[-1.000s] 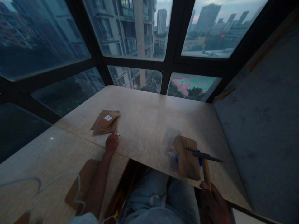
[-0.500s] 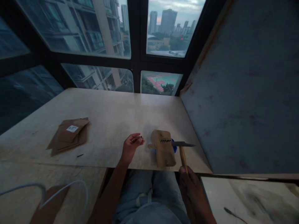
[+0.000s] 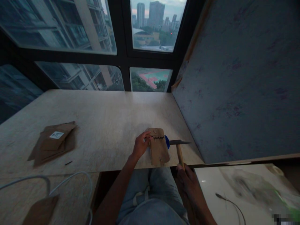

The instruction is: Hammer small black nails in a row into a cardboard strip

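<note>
My left hand [image 3: 141, 144] is closed in a pinch at the left edge of a brown cardboard piece [image 3: 158, 153], beside a row of short dark nail-like pieces [image 3: 158, 137] standing on it. A small, thin nail-like piece seems to be between the fingertips, mostly hidden. To the right, my right hand [image 3: 187, 178] wraps round the wooden handle of a hammer [image 3: 180, 155]. Its dark metal head lies level, just right of the cardboard. A blue object [image 3: 167, 142] sticks out from under the cardboard's right side.
A stack of brown envelopes [image 3: 55, 147] with a white label lies on the wooden table [image 3: 105, 125] at left, near a small dark stick [image 3: 68, 163]. A pale cable [image 3: 70, 176] curls in front. A patterned panel [image 3: 234, 93] borders the right; windows stand behind.
My left hand has moved right, from apart to touching the cardboard's left edge by the dark row. My right hand still holds the hammer beside it. The camera view has shifted right.
</note>
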`<state>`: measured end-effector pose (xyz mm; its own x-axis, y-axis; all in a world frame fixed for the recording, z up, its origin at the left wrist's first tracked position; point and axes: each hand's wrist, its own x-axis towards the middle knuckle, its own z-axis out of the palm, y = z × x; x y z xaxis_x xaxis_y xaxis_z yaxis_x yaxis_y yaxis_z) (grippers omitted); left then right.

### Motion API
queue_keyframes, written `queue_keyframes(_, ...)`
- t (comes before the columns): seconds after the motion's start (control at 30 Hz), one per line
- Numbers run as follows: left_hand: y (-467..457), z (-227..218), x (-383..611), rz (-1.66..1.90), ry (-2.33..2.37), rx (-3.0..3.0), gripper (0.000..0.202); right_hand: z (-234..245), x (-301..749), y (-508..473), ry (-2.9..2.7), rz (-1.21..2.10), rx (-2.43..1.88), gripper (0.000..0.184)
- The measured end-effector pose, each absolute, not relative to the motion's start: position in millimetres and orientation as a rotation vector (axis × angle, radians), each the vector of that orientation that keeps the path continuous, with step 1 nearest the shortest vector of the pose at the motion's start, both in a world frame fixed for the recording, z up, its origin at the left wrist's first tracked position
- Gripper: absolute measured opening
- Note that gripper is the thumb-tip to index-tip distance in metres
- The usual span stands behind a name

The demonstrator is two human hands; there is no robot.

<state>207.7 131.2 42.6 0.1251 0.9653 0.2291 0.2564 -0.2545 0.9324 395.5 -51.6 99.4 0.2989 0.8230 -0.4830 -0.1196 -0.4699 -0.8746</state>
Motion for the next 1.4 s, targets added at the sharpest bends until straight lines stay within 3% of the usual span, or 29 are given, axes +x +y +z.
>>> queue_keyframes(0.43,130,14,213,1.240,1.285,1.892,0.020,100,392,-45,-0.684,1.404,-1.577,0.045)
queue_keyframes(0.9,125,13,212,1.216,1.331,1.956,0.020,131,384,-8,-1.211,1.203,-1.488,0.034)
queue_keyframes(1.4,126,15,210,1.136,1.350,2.033,0.025,127,390,-4,-1.220,1.213,-1.515,0.034)
